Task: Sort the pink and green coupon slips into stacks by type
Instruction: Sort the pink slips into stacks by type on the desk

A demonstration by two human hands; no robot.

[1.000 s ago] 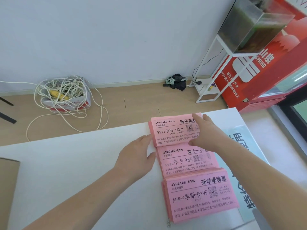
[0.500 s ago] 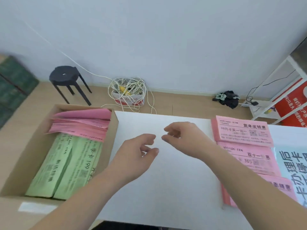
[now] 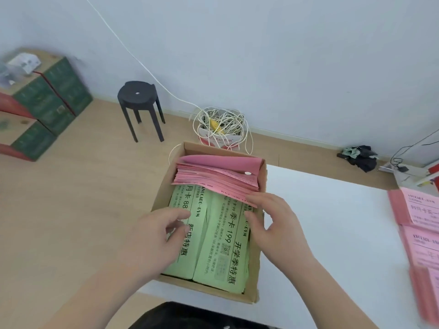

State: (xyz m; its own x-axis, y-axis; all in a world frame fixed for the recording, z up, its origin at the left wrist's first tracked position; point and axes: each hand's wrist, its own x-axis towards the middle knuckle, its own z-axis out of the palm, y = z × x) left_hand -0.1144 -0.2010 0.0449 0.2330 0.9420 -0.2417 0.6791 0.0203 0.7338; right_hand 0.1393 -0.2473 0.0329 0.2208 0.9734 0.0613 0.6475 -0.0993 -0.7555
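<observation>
An open cardboard box [image 3: 207,289] sits at the left end of the white table [image 3: 332,233]. Inside lie two stacks of green slips, one on the left [image 3: 184,200] and one on the right [image 3: 223,252], with a thick stack of pink slips [image 3: 213,179] across their far ends. My left hand [image 3: 159,236] hovers over the left green stack, fingers loosely bent and holding nothing. Over the right green stack is my right hand [image 3: 273,224], whose fingertips reach the near edge of the pink stack. Three sorted pink stacks [image 3: 422,233] lie at the table's right edge.
On the wooden floor beyond the box stand a black stool [image 3: 140,98] and a carton full of coiled white cable [image 3: 221,127]. Green and red cartons [image 3: 47,96] are stacked at far left. A dark bundle [image 3: 361,155] lies by the wall.
My view swung left from the sorted pink stacks to the box. Both hands left the pink stacks, crossed the table and now reach into the box over the green slips.
</observation>
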